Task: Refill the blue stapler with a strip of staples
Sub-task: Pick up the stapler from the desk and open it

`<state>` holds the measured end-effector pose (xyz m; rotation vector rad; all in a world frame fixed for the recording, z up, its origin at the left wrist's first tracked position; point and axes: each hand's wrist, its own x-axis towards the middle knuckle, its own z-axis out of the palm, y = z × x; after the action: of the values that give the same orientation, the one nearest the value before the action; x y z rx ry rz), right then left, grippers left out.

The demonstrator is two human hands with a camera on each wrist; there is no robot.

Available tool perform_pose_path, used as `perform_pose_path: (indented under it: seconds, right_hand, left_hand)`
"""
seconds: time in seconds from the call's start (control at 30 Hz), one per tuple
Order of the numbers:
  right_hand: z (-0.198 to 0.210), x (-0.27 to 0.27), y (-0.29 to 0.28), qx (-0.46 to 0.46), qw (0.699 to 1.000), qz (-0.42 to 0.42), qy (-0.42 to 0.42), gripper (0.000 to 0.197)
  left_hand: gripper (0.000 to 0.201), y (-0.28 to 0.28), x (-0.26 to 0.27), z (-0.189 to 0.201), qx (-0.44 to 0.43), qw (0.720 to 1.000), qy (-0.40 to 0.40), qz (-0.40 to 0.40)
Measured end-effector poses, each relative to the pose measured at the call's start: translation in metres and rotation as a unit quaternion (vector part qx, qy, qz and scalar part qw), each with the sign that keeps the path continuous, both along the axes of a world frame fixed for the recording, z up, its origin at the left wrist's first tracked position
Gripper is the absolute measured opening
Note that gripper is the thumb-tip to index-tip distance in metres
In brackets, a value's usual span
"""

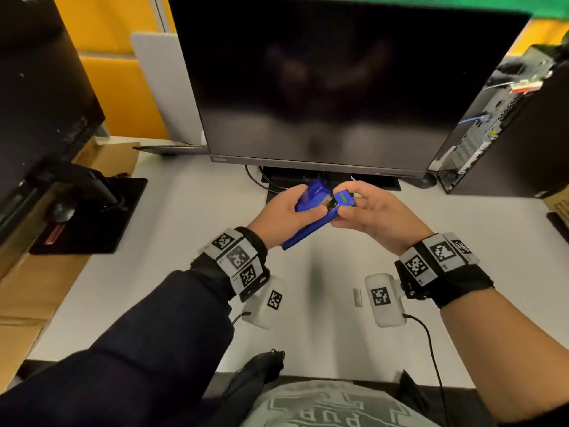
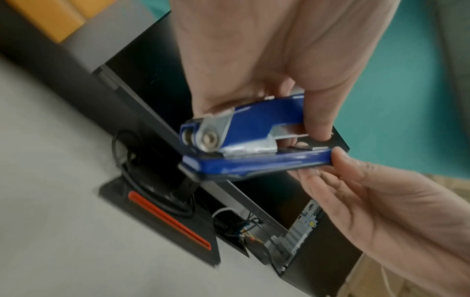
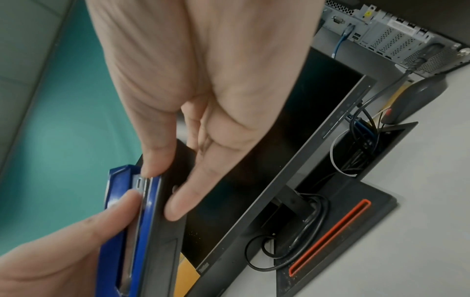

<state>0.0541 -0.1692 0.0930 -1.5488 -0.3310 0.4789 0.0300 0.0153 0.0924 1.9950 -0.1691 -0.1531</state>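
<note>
I hold the blue stapler [image 1: 311, 211] in the air over the white desk [image 1: 191, 229], just in front of the monitor. My left hand [image 1: 286, 211] wraps round its rear half. My right hand [image 1: 366, 211] pinches its front end between thumb and forefinger. The metal magazine shows between the blue sides of the stapler [image 3: 142, 221], where my left hand [image 3: 63, 251] lays its thumb while my right hand [image 3: 203, 80] grips the tip. The hinge shows on the stapler [image 2: 254, 128], held by my left hand [image 2: 267, 60] and right hand [image 2: 368, 201]. A small pale staple strip [image 1: 357, 297] lies on the desk near my right wrist.
A large dark monitor [image 1: 338, 81] stands right behind my hands on a black base with a red slot [image 3: 330, 235] and looped cables [image 3: 287, 241]. A PC tower [image 1: 505, 124] stands at the right with a mouse [image 3: 417, 96] beside it. A second monitor [image 1: 40, 97] and cardboard [image 1: 37, 291] are left.
</note>
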Motion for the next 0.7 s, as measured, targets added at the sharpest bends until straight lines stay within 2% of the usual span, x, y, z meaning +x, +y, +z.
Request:
perform_pose_path:
  seconds: [0.07, 0.17, 0.23, 0.43, 0.53, 0.7]
  right_hand:
    - [-0.001, 0.0, 0.0, 0.016, 1.0, -0.013, 0.013, 0.033]
    - [0.001, 0.0, 0.001, 0.017, 0.999, -0.023, 0.02, 0.032]
    - [0.002, 0.0, 0.001, 0.019, 1.0, -0.014, 0.014, 0.031]
    - [0.017, -0.008, 0.005, 0.0, 1.0, -0.004, -0.014, 0.029]
    - [0.021, -0.012, 0.011, -0.017, 0.999, -0.023, -0.039, 0.026]
    - [0.021, -0.012, 0.02, 0.002, 0.997, -0.065, -0.03, 0.024]
  left_hand:
    - [0.025, -0.002, 0.002, 0.005, 0.032, 0.999, -0.033, 0.006]
    - [0.02, -0.006, 0.001, 0.009, 0.054, 0.997, -0.055, 0.009]
    - [0.01, -0.008, -0.002, 0.009, 0.048, 0.997, -0.053, 0.011]
    - [0.022, -0.01, -0.014, 0.006, 0.015, 0.998, -0.06, 0.021]
    - [0.019, -0.006, -0.018, 0.005, -0.014, 0.997, -0.067, 0.034]
    - [0.014, -0.005, -0.03, 0.004, -0.025, 0.979, -0.168, 0.111]
